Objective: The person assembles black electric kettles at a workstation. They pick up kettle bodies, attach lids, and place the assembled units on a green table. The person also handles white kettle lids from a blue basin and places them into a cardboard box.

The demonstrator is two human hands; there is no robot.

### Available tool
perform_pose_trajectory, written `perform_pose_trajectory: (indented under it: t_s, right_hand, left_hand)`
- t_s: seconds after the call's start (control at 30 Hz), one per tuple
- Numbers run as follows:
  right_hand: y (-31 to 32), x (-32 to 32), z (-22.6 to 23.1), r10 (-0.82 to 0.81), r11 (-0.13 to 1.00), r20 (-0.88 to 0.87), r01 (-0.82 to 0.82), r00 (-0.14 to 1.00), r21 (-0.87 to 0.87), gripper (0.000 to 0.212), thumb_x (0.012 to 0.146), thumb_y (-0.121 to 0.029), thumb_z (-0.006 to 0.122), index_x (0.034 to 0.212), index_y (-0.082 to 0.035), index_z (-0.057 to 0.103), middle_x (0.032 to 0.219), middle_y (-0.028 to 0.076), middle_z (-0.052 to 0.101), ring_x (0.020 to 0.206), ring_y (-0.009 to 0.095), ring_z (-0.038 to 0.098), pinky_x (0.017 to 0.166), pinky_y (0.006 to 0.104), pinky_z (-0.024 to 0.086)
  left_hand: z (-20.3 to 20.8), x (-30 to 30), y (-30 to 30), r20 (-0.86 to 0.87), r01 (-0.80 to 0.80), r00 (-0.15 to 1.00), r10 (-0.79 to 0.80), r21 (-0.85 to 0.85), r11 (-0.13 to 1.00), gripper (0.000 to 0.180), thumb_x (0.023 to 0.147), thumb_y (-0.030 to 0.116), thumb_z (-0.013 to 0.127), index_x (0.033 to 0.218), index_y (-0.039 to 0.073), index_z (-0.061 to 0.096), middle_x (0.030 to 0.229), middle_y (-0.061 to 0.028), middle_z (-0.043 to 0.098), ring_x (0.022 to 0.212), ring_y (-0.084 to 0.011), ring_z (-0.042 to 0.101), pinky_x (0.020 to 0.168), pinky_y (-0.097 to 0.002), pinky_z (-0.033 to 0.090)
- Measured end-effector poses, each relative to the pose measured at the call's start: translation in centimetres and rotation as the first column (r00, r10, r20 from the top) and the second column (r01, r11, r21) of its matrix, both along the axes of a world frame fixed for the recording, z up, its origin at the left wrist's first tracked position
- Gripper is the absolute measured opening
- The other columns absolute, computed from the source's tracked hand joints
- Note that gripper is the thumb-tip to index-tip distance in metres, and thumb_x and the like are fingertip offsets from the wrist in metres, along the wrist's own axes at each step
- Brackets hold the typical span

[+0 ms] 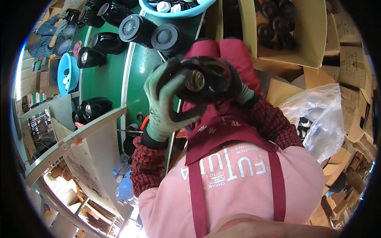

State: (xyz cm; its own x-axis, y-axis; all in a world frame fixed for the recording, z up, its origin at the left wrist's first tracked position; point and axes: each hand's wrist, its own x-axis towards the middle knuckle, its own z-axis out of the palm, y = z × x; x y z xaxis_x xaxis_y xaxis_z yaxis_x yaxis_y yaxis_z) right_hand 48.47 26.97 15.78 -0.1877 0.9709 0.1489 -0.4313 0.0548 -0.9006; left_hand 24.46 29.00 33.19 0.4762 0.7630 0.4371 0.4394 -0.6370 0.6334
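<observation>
I hold a glossy black jug-like body (216, 75) with a round silvery-lined opening in front of my lap. My right hand (244, 93), in a pale glove with dark fingers, grips its right side; some of those fingers are hidden behind it. At the left side of the body, my left hand (160, 101) is spread and curved, thumb well apart from the fingers. Its fingertips overlap the body's edge, and whether they press on it I cannot tell. Two black ribbed cylinders (168, 37) with round caps stand on the green tabletop (139, 75) just beyond.
More black bodies (107, 43) are on the tabletop to the left. A blue basin (178, 14) of white and black parts is at the far edge; another blue basin (68, 73) is leftward. To the right are a carton (293, 51) with black parts and a clear plastic bag (321, 119).
</observation>
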Motion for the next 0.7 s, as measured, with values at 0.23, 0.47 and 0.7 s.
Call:
perform_pose_trajectory:
  t_s: [0.23,0.47,0.7]
  right_hand:
    - [-0.6,0.5,-1.6,0.202,0.974,0.285,-0.224,0.937,0.046,0.082,0.095,-0.033,0.071,0.156,-0.003,0.026,0.155,0.015,0.046,0.141,0.026,0.048,0.124,0.0396,0.027]
    - [-2.8,-0.7,-2.5,0.239,0.97,0.095,-0.232,0.966,-0.079,0.088,0.09,-0.021,0.077,0.156,-0.002,0.022,0.154,0.016,0.046,0.143,0.027,0.046,0.122,0.0419,0.032]
    - [-3.1,-0.4,-1.9,0.212,0.977,0.009,-0.211,0.977,-0.023,0.09,0.09,-0.013,0.076,0.158,-0.003,0.019,0.154,0.015,0.046,0.142,0.03,0.047,0.122,0.0444,0.032]
  left_hand:
    - [-0.6,2.2,-0.9,-0.119,-0.091,0.978,0.173,0.5,0.861,0.047,0.066,0.061,0.082,0.095,0.026,0.075,0.119,-0.0021,0.067,0.118,-0.0299,0.06,0.104,-0.053,0.045]
    - [0.4,2.1,-1.9,-0.142,-0.129,0.965,0.221,0.479,0.869,0.053,0.062,0.071,0.079,0.086,0.025,0.074,0.096,0.0045,0.07,0.107,-0.0252,0.061,0.102,-0.0529,0.039]
    - [-0.2,2.2,-2.2,-0.191,-0.071,0.965,0.18,0.47,0.88,0.06,0.067,0.072,0.077,0.099,0.022,0.074,0.108,-0.0001,0.067,0.105,-0.0276,0.06,0.096,-0.0486,0.044]
